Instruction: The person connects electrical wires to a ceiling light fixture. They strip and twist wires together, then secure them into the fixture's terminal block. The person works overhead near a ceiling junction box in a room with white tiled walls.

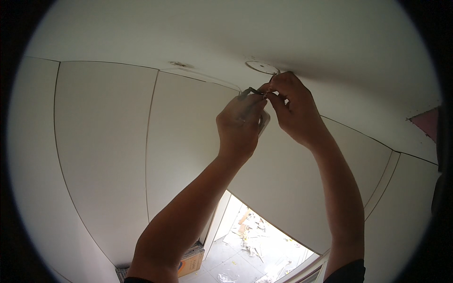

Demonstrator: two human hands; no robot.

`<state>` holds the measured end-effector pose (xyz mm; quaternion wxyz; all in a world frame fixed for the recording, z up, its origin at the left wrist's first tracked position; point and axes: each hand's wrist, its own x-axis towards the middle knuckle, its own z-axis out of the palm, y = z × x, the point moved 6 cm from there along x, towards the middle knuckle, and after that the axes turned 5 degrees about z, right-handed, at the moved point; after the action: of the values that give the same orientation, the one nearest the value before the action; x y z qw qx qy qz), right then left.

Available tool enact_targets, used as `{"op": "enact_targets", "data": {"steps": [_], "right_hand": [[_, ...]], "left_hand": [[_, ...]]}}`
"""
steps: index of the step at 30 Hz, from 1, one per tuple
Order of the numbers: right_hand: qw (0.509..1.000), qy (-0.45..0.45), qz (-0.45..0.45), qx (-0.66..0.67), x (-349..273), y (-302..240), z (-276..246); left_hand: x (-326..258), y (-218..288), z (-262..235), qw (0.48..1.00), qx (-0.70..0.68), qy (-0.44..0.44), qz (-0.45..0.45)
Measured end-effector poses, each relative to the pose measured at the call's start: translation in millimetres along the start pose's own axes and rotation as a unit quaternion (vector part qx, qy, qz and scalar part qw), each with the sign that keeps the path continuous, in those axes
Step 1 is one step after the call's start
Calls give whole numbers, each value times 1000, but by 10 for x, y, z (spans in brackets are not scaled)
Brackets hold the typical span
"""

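Just below the ceiling, both bare hands are raised and brought almost together, fingertip to fingertip. By the left hand (239, 123), its fingers curled closed, a dark lead (255, 90) is gripped near the tips, and a pale flat object (264, 123) is seen along its palm side; whether that is held too, or merely hangs there, cannot be told. By the right hand (293, 109), thumb and forefinger are pinched together at the end of the lead, on what appears to be a thin strand (272, 77) that is led up toward the ceiling (330, 42).

The step in hand is judged to be the joining of lead and strand, held in the air between the fingertips. Whether a firm joint has been made is hidden by the fingers. For the next move, the lead would need to be kept steady on the left while the strand is turned or pressed on the right, without a pull being put on it from above.

Just beyond the right fingertips, a round plate (261, 67) is outlined on the ceiling, with a rough mark (180, 64) well apart to its left. Behind the hands, pale wall panels (104, 137) are seen. Farthest off, through the doorway below, scattered debris (250, 231) is strewn over the tiled floor (219, 254).
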<state>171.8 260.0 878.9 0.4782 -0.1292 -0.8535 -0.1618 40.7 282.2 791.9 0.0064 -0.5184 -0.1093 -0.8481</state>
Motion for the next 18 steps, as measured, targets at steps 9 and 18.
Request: {"op": "enact_targets", "data": {"steps": [9, 18], "right_hand": [[992, 21, -80, -99, -1, -11, 34], [976, 143, 94, 133, -193, 265, 120]], "left_hand": [[1, -83, -7, 1000, -23, 3, -11], [38, -43, 51, 998, -60, 1, -8]]}}
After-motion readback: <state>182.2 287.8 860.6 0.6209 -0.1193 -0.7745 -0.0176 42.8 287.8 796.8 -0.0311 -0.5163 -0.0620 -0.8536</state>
